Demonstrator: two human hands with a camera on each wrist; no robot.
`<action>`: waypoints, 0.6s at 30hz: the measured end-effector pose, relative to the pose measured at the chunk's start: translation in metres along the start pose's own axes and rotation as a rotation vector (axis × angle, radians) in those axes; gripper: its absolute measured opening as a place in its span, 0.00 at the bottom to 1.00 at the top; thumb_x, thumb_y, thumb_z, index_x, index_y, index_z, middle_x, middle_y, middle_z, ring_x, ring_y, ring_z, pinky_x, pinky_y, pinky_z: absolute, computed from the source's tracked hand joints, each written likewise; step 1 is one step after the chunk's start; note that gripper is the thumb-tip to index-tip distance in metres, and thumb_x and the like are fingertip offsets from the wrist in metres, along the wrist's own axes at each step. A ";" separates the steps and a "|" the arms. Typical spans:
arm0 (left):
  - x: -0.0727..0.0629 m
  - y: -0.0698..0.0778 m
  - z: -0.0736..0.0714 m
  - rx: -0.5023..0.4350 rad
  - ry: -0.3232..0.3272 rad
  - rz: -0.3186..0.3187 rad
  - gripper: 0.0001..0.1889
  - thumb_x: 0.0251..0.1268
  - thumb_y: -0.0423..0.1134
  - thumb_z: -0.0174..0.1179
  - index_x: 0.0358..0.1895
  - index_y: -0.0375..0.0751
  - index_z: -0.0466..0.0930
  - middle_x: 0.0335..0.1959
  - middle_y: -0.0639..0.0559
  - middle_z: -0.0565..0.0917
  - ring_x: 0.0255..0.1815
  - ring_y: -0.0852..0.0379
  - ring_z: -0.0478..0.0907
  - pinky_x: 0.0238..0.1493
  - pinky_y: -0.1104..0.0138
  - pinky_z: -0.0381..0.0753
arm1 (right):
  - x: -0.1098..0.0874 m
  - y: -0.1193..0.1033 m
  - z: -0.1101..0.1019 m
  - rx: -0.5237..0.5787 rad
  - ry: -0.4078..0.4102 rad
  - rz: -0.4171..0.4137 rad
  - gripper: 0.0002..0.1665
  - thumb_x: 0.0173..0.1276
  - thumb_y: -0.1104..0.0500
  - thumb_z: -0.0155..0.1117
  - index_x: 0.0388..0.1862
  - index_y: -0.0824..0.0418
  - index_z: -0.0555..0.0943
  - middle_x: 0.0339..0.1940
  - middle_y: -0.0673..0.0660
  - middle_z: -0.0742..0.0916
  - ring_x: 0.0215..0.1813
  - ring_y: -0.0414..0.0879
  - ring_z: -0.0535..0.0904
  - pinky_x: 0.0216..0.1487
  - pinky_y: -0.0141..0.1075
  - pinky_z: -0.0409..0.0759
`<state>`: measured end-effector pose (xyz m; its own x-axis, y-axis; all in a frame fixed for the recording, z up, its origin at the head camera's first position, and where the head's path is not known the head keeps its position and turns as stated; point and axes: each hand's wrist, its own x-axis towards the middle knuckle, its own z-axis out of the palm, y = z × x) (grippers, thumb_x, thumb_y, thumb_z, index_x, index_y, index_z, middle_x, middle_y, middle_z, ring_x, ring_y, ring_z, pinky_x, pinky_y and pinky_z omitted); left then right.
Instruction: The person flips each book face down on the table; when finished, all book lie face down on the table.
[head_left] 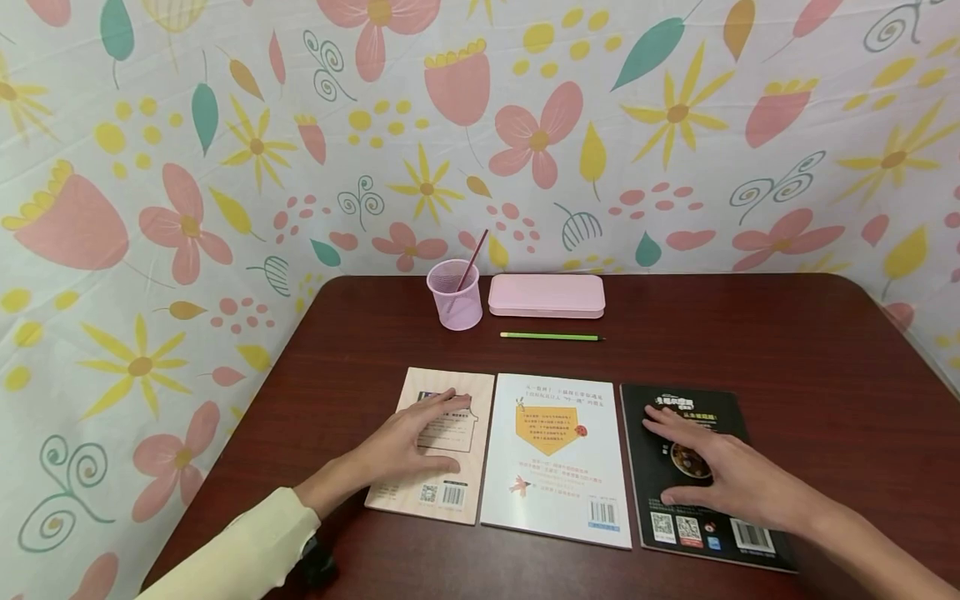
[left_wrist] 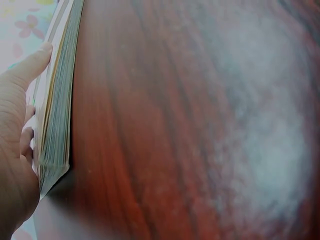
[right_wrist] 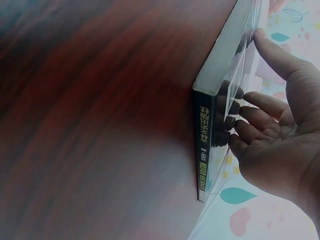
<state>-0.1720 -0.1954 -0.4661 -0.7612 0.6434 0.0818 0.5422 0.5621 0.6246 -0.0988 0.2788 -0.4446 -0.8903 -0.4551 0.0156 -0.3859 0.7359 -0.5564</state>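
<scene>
Three books lie side by side, back covers up, on the dark wooden table. My left hand [head_left: 408, 442] rests on the beige book [head_left: 390, 487] at the left, fingers extended across its cover; the left wrist view shows that book's page edges [left_wrist: 57, 110] beside the hand [left_wrist: 15, 135]. Over the black book [head_left: 720, 533] at the right lies my right hand [head_left: 712, 467], its fingers loosely spread. In the right wrist view its fingertips touch the glossy cover, with the printed spine [right_wrist: 202, 145] facing the camera. Between the hands is a white book [head_left: 551, 517] that neither hand touches.
Behind the books lies a green pencil [head_left: 551, 337]. Farther back stand a pink mesh pen cup [head_left: 455, 304] with a dark red pencil [head_left: 472, 258] in it and a pink pencil case [head_left: 547, 296]. A floral cloth [head_left: 525, 150] hangs behind the table [head_left: 840, 400].
</scene>
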 end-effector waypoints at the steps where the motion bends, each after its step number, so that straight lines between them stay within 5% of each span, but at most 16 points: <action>1: 0.000 0.001 0.000 -0.001 0.000 0.000 0.47 0.59 0.56 0.80 0.81 0.58 0.69 0.83 0.49 0.65 0.84 0.46 0.57 0.78 0.38 0.61 | 0.000 0.000 0.000 0.000 -0.002 0.004 0.58 0.58 0.36 0.82 0.81 0.60 0.71 0.83 0.66 0.68 0.77 0.70 0.69 0.52 0.39 0.85; 12: 0.003 0.005 0.002 0.001 0.005 0.016 0.47 0.58 0.52 0.81 0.81 0.53 0.70 0.82 0.50 0.67 0.84 0.45 0.57 0.79 0.38 0.59 | 0.004 -0.006 0.003 -0.004 -0.008 0.018 0.58 0.57 0.39 0.84 0.81 0.58 0.71 0.84 0.66 0.67 0.78 0.70 0.67 0.57 0.52 0.84; 18: 0.005 0.005 0.004 0.005 -0.001 0.027 0.47 0.58 0.52 0.81 0.81 0.52 0.70 0.82 0.52 0.67 0.85 0.46 0.57 0.79 0.39 0.59 | 0.004 -0.008 0.006 0.011 0.000 0.005 0.57 0.58 0.37 0.82 0.81 0.58 0.71 0.83 0.65 0.68 0.79 0.71 0.66 0.56 0.48 0.85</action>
<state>-0.1717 -0.1877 -0.4657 -0.7458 0.6590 0.0976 0.5644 0.5472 0.6181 -0.0981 0.2679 -0.4450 -0.8922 -0.4514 0.0127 -0.3785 0.7324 -0.5659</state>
